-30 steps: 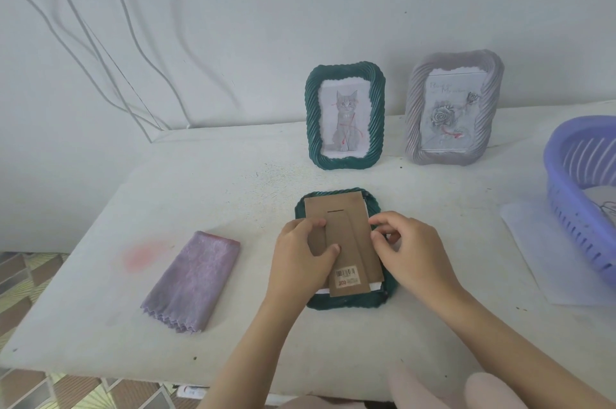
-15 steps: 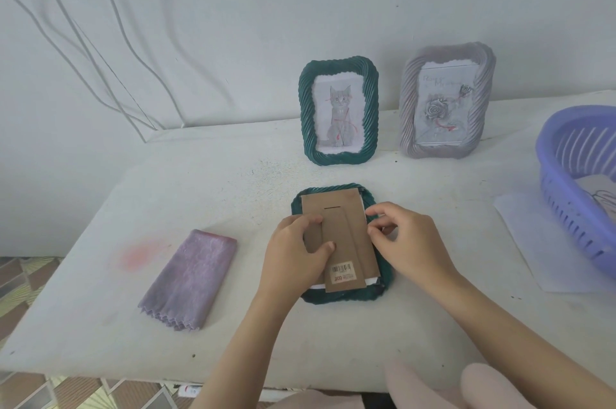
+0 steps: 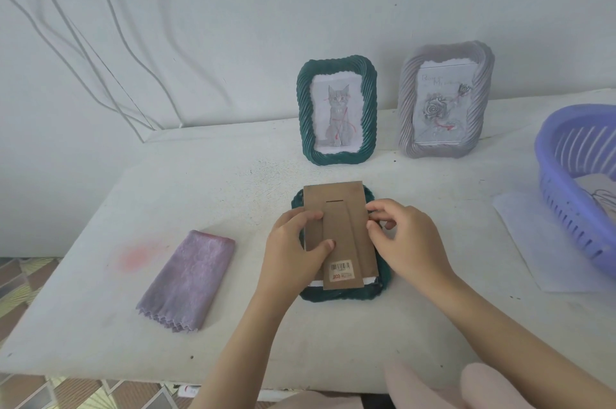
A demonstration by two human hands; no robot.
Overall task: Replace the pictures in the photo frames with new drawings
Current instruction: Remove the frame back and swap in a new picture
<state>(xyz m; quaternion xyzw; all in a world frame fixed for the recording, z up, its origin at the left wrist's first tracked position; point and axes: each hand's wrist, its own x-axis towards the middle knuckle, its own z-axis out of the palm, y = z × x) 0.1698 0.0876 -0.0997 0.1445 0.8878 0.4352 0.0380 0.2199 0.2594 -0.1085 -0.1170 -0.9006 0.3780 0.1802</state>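
Observation:
A dark green photo frame (image 3: 346, 292) lies face down in the middle of the white table (image 3: 333, 338). Its brown cardboard backing (image 3: 343, 208), with a barcode sticker, sits on top, and a white sheet edge shows beneath it. My left hand (image 3: 293, 248) grips the backing's left side, thumb pressed on the cardboard. My right hand (image 3: 405, 238) pinches at the backing's right edge. Behind stand a green frame with a cat drawing (image 3: 338, 110) and a grey frame with a rose drawing (image 3: 445, 100).
A folded lilac cloth (image 3: 188, 280) lies left of the frame. A purple plastic basket (image 3: 566, 181) holding paper stands at the right edge, with a white sheet (image 3: 546, 242) beside it. Cables hang on the wall at upper left. The table's front edge is near my knees.
The brown backing has slid slightly toward the far end of the frame. My right fingers have shifted along its right edge. The camera view shifted a little.

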